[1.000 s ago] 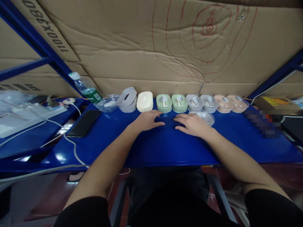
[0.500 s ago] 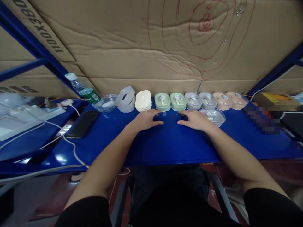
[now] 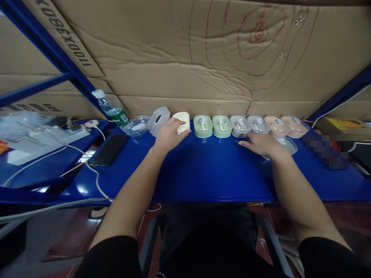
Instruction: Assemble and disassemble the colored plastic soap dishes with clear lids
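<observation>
Reaching forward with a bent wrist, your left hand (image 3: 171, 135) lay over the near-left side of the cream, rounded-square stack (image 3: 183, 120) on the blue table (image 3: 211, 173), thumb and fingers parted; whether they gripped it, you couldn't tell. Palm down, your right hand (image 3: 262, 145) angled inward before the translucent grey lidded containers (image 3: 241, 126), fingers loosely open, with no visible hold.

1. Even, moderate indoor light; darker beneath the blue table (image 3: 214, 173).
2. White glare at the tabletop's left; small glints on clear lids (image 3: 203, 122).
3. Slight overall softness, wide-angle stretching towards edges, blocky pixelated patch (image 3: 327, 152) right.
</observation>
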A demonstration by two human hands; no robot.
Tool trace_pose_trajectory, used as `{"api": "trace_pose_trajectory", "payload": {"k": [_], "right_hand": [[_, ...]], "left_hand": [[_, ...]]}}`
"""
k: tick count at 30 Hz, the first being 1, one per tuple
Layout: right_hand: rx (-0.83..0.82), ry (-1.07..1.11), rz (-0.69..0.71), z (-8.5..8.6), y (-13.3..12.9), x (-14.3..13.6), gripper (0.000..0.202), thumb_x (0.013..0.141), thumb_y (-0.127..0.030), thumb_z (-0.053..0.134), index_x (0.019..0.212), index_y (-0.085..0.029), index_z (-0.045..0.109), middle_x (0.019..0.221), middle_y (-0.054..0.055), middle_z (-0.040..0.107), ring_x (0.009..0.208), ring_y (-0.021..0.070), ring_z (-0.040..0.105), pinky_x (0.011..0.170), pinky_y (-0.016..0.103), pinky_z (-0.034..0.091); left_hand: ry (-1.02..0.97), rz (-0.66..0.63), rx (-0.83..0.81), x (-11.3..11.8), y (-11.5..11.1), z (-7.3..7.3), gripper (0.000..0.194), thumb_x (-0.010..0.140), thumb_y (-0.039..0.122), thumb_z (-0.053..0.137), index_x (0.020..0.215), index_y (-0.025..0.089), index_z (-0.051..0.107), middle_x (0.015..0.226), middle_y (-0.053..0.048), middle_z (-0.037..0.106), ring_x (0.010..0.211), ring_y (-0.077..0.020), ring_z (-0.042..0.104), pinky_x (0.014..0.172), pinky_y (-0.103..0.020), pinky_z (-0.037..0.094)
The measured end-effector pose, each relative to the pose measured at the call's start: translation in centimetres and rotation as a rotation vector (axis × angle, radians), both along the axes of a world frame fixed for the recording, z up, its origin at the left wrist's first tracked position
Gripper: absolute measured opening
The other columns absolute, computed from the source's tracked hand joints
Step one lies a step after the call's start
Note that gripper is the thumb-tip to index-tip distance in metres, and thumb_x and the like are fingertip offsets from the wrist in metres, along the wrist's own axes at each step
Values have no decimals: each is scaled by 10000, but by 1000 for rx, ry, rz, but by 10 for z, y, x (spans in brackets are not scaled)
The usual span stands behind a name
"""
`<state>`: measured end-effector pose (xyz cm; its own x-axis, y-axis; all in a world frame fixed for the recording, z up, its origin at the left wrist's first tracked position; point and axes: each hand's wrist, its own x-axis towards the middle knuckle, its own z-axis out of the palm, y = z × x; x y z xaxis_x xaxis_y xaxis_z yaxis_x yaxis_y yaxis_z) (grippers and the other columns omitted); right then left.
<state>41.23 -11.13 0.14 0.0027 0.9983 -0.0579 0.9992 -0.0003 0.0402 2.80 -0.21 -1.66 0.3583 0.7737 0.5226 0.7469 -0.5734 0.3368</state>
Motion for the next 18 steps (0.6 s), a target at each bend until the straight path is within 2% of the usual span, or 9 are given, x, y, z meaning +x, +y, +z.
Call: {"api": "trace_pose_trajectory", "payload": {"k": [3, 6, 8, 10, 12, 18], "right_hand": [[-32, -3, 0, 2, 4, -11, 632, 1056, -681, 394, 1210, -161, 719, 1145, 221, 802, 1028, 394, 760, 803, 463, 565], [-150, 15, -59, 6, 8, -11, 583, 1077, -624, 378, 1119, -161, 730, 1044, 208, 813, 924, 362, 779, 791, 450, 555], [-258, 64, -137, 8, 10, -2, 548, 1083, -602, 379, 1085, -172, 719, 899, 164, 810, 739, 306, 771, 734, 425, 552], [-290, 123, -218, 9, 12, 12, 520, 1080, -609, 394, 1102, -186, 696, 849, 124, 801, 609, 253, 740, 661, 386, 544], [-277, 181, -279, 9, 12, 27, 533, 1065, -653, 411, 1118, -193, 675, 884, 119, 800, 574, 233, 733, 599, 358, 535], [-282, 318, -427, 5, 15, 58, 631, 1020, -747, 434, 1134, -177, 678, 958, 180, 786, 607, 266, 745, 540, 376, 553]], "left_hand": [[-64, 116, 46, -12, 9, 2, 349, 951, 434, 723, 1223, 217, 746, 1308, -117, 716, 1205, -287, 681, 1037, -415, 554], [-40, 91, 4, -17, 16, -3, 360, 937, 438, 734, 1224, 220, 746, 1276, -115, 733, 1174, -284, 691, 1060, -429, 551], [23, 53, -44, -14, 17, -9, 369, 920, 433, 748, 1225, 225, 750, 1280, -113, 739, 1190, -296, 691, 1076, -441, 546], [100, 38, -90, -9, 17, -14, 371, 915, 428, 745, 1227, 228, 754, 1300, -115, 736, 1216, -312, 685, 1073, -446, 549], [166, 38, -118, -4, 15, -18, 363, 922, 423, 730, 1228, 229, 756, 1304, -113, 734, 1216, -318, 686, 1057, -442, 555], [232, 78, -163, -4, 14, -18, 223, 933, 335, 686, 1105, 220, 769, 1224, -123, 736, 1110, -317, 708, 950, -441, 581]]}}
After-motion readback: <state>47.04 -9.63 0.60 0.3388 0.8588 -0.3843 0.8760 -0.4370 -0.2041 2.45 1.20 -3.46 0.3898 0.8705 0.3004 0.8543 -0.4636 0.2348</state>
